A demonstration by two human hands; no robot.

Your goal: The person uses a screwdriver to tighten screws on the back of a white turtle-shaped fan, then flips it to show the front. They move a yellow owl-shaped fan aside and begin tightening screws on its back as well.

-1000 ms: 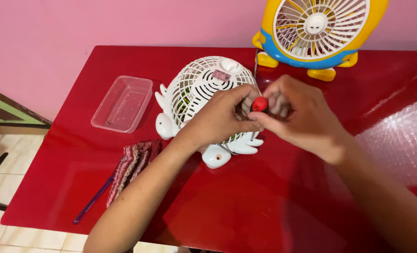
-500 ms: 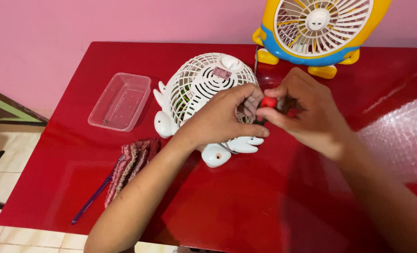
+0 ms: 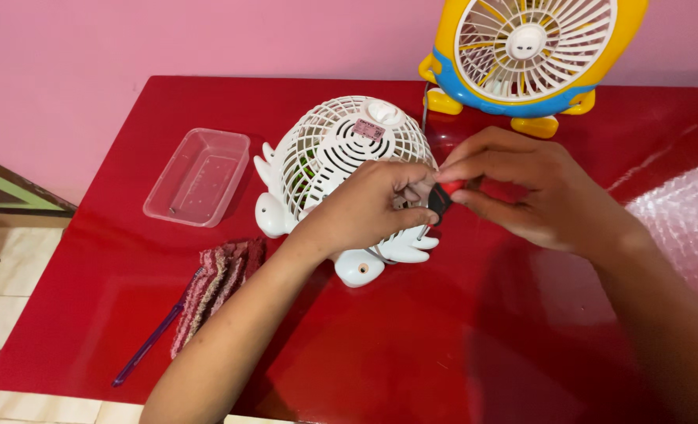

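Note:
A small white animal-shaped fan (image 3: 341, 157) lies grille-up on the red table (image 3: 380, 345). My left hand (image 3: 368, 208) rests on its lower right side, fingers curled by the shaft of a red-and-black-handled screwdriver (image 3: 441, 198). My right hand (image 3: 533, 188) pinches the screwdriver's handle from the right, and the metal tip points down at the fan's body. The spot under the tip is hidden by my fingers.
A yellow-and-blue fan (image 3: 533, 55) stands at the back right. An empty clear plastic tub (image 3: 200, 177) sits to the left. A striped cloth (image 3: 215, 286) and a purple pen (image 3: 154, 338) lie near the front left edge. Bubble wrap (image 3: 682, 224) covers the right side.
Both hands have stayed over the white fan. My right hand's fingers shifted on the screwdriver handle, so its black part now shows beside the red.

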